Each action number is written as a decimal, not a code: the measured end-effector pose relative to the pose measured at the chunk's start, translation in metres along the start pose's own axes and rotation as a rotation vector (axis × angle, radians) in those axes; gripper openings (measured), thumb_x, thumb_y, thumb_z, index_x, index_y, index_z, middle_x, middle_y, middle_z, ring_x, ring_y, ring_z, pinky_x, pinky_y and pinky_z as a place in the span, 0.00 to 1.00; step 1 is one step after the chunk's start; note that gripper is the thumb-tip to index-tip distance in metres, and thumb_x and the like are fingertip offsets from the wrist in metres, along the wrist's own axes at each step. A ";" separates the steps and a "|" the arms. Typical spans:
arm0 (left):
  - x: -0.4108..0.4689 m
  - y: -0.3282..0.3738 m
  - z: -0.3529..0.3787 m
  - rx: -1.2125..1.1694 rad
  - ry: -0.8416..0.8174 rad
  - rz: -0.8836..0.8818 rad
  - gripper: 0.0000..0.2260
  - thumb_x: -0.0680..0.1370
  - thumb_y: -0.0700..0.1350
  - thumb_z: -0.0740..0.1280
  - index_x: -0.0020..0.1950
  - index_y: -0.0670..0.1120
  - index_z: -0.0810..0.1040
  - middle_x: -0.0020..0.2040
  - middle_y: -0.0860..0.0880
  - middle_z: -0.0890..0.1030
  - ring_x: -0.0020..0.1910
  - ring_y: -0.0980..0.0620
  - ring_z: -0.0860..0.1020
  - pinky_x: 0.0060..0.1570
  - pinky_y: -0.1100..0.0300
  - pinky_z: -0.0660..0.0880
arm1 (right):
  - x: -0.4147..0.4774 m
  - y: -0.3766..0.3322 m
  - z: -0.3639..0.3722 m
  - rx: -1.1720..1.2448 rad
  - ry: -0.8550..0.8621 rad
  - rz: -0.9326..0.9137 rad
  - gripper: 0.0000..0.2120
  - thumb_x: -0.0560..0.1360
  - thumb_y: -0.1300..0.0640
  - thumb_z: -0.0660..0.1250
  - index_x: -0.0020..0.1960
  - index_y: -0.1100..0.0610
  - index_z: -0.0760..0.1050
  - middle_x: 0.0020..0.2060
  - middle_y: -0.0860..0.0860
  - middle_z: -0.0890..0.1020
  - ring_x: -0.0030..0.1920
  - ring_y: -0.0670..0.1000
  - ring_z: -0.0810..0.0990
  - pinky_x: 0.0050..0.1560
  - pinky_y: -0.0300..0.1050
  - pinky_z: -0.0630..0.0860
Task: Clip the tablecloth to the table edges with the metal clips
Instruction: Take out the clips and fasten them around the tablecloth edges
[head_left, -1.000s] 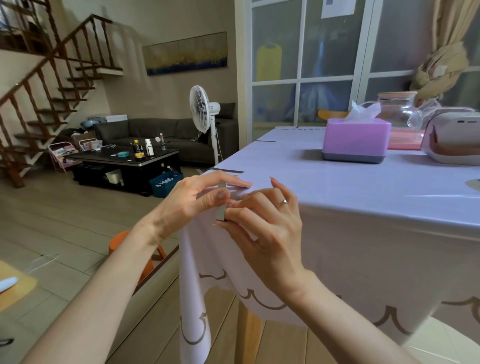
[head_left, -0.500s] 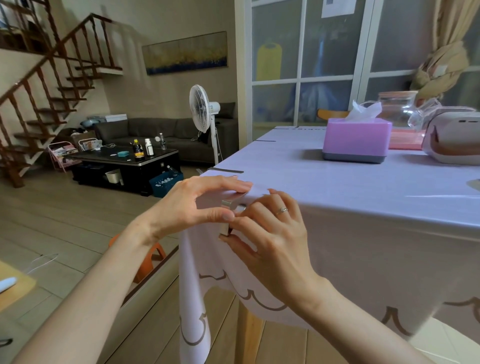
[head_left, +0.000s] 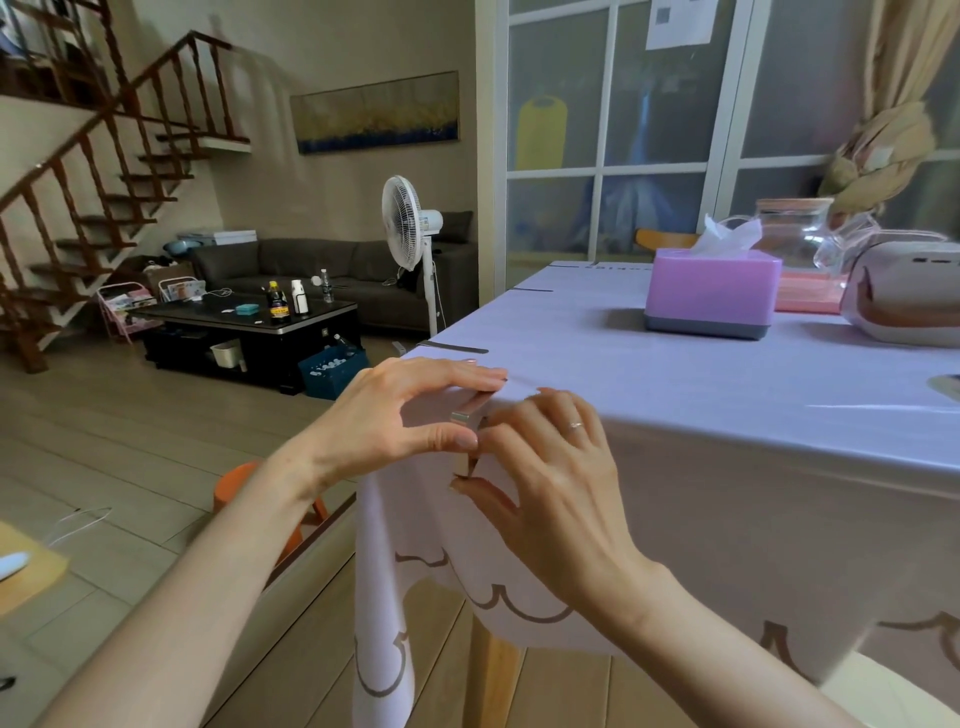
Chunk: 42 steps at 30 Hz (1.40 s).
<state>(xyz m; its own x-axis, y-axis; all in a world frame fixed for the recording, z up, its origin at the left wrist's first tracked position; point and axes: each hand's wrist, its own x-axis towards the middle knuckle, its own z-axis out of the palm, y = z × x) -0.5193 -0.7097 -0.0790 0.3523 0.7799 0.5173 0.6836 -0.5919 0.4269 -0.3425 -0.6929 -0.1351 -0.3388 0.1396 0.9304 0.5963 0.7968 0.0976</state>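
Note:
A pale lilac tablecloth covers the table and hangs over its near edge and corner. A grey metal clip sits on the near left corner, over the cloth. My left hand lays its fingers flat on the cloth above the corner while its thumb presses the clip's side. My right hand pinches the clip's lower part between thumb and fingertips. Two more metal clips lie along the table's left edge, farther back.
A purple tissue box, a glass jar and a white appliance stand on the table's far side. An orange stool is by the corner, below my left arm. Beyond it are a coffee table, fan and sofa.
Both hands have brought the clip down from above the corner onto the table edge. The left fingers now lie flat on the cloth.

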 end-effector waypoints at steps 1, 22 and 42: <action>0.000 0.000 0.000 0.004 0.006 -0.005 0.25 0.68 0.64 0.67 0.63 0.58 0.74 0.63 0.62 0.76 0.66 0.61 0.71 0.66 0.48 0.68 | 0.002 -0.002 -0.002 0.043 -0.001 0.054 0.16 0.67 0.47 0.71 0.47 0.56 0.73 0.42 0.51 0.77 0.46 0.53 0.70 0.51 0.44 0.67; -0.001 -0.004 0.004 0.153 0.067 0.052 0.30 0.69 0.73 0.56 0.65 0.60 0.72 0.63 0.68 0.72 0.65 0.69 0.67 0.64 0.73 0.60 | 0.028 -0.001 -0.010 -0.175 -0.269 0.273 0.32 0.64 0.30 0.54 0.48 0.55 0.77 0.39 0.49 0.83 0.42 0.55 0.80 0.43 0.45 0.73; 0.006 -0.011 0.032 0.160 0.432 0.081 0.19 0.69 0.60 0.67 0.52 0.51 0.82 0.53 0.59 0.82 0.56 0.64 0.77 0.58 0.64 0.69 | 0.028 0.006 -0.003 -0.268 -0.127 0.251 0.17 0.62 0.39 0.70 0.40 0.52 0.79 0.34 0.46 0.81 0.35 0.52 0.78 0.34 0.39 0.69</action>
<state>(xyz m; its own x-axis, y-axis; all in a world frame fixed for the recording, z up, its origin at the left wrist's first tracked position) -0.5042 -0.6921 -0.1049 0.1327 0.5563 0.8203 0.7669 -0.5819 0.2706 -0.3462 -0.6856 -0.1075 -0.2356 0.3953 0.8878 0.8353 0.5493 -0.0229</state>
